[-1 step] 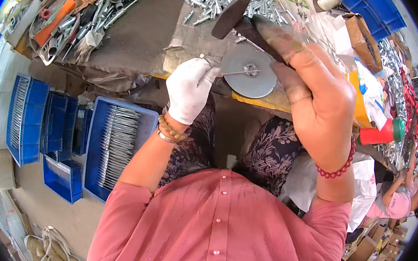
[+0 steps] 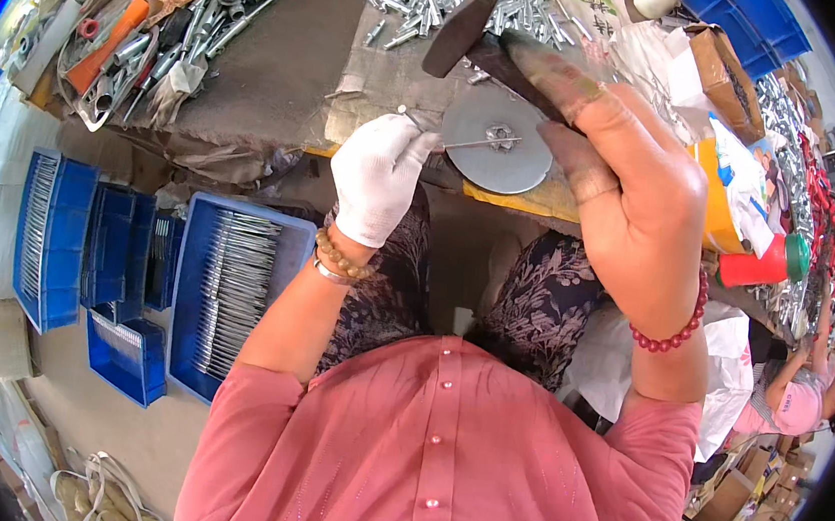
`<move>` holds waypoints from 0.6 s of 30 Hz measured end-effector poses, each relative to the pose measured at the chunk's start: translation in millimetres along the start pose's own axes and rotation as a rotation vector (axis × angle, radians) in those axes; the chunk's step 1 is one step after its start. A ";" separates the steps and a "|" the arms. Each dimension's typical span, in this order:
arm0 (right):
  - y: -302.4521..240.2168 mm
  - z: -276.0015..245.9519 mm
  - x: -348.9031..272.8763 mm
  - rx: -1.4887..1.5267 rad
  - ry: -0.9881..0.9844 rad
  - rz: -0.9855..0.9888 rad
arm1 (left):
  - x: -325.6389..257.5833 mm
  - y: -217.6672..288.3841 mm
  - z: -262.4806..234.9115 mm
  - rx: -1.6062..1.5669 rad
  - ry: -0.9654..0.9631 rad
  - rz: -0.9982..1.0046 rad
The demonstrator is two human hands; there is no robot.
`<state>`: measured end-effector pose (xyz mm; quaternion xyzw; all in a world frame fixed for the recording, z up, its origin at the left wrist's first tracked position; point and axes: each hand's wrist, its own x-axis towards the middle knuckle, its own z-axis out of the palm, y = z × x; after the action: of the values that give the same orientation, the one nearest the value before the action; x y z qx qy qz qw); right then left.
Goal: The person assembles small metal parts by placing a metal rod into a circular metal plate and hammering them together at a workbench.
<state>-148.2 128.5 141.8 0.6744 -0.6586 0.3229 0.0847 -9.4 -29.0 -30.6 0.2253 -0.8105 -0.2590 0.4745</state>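
Note:
My left hand (image 2: 375,176), in a white glove, is closed on a thin metal rod (image 2: 479,144). The rod reaches right, its tip lying over the middle of a round grey metal disc (image 2: 496,173) at the bench edge. A short metal end (image 2: 407,112) pokes out on the glove's far side; I cannot tell if it is the same piece. My bare right hand (image 2: 637,171) grips a hammer (image 2: 467,32) by its handle. The hammer's dark head is raised beyond the disc, apart from the rod. Its lower handle is hidden in my fingers.
Small metal sleeves (image 2: 427,0) are heaped at the bench's far side. Tools (image 2: 172,46) crowd the far left. Below left stand blue bins (image 2: 293,249) of metal rods. A red jar with a green lid (image 2: 754,268) sits right. Another person (image 2: 796,402) is farther right.

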 end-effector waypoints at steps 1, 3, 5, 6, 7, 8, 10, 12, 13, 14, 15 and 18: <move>2.6 1.2 -1.6 0.002 -0.009 -0.005 | 1.6 1.8 -0.9 -0.018 -0.016 -0.042; 1.1 4.1 -6.8 0.008 -0.028 0.044 | 2.1 2.2 0.7 -0.010 -0.027 -0.041; 1.8 6.0 -9.8 0.017 -0.048 0.086 | 2.0 3.3 1.6 -0.015 -0.015 -0.057; 2.9 6.8 -10.8 0.019 -0.036 0.077 | 1.8 2.3 2.1 -0.013 -0.017 -0.058; 4.0 7.2 -11.7 0.020 -0.022 0.070 | 1.8 0.8 3.1 0.000 -0.011 -0.036; 5.2 7.8 -12.1 0.020 -0.022 0.073 | 1.6 0.1 3.7 0.014 -0.005 -0.014; 7.2 9.1 -12.1 0.010 0.018 0.040 | 1.8 1.3 3.2 0.007 -0.011 -0.015; 7.1 9.5 -12.5 0.015 0.022 0.041 | 2.0 2.6 2.2 0.001 -0.017 -0.017; 6.9 9.6 -12.1 0.020 0.025 0.039 | 2.1 3.0 1.4 0.018 -0.026 -0.017; 6.3 9.3 -11.6 0.021 0.024 0.040 | 2.0 3.0 1.0 0.034 -0.035 -0.018; 5.3 8.6 -11.1 0.019 0.012 0.046 | 2.0 1.8 1.5 0.034 -0.036 -0.020; 4.3 9.5 -11.9 0.029 0.013 0.039 | 1.3 -0.3 2.0 0.016 -0.028 -0.006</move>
<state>-148.3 132.8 126.6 0.6606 -0.6663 0.3381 0.0730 -11.7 -29.6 -30.7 0.2278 -0.8185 -0.2568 0.4606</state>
